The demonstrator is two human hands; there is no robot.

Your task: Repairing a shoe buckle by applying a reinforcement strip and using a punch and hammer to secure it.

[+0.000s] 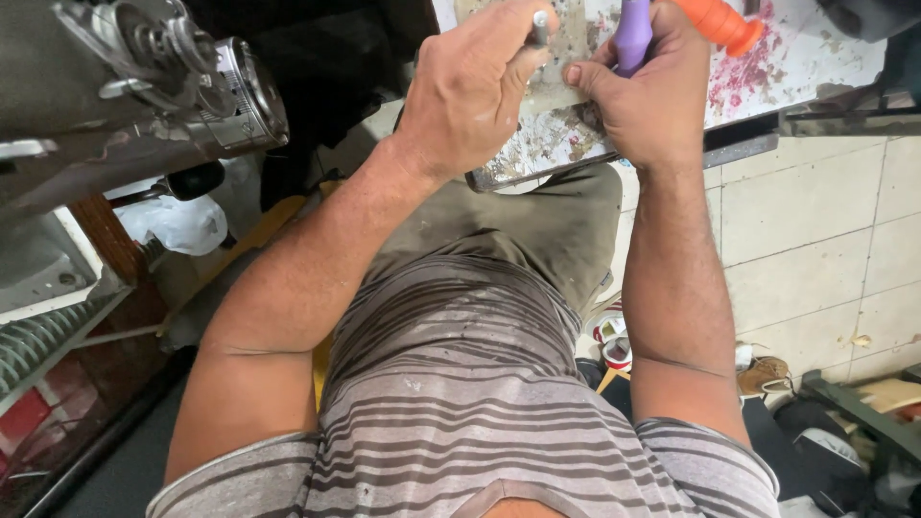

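My left hand [472, 84] is closed around a thin metal rod [540, 25] that stands upright on a worn, stained work board [552, 134] at the top of the head view. Right beside it, my right hand [645, 91] grips a tool with a purple handle [632, 34] and an orange end [721, 21], held against the same board. The thumbs of both hands nearly touch. The tool's working tip is hidden behind my fingers. My striped grey shirt and olive trousers fill the lower middle.
A dark metal machine with round parts [206, 82] hangs at the upper left, above a white shelf unit [48, 288]. Pale floor tiles [815, 221] lie on the right. Shoes and clutter [767, 374] sit at the lower right.
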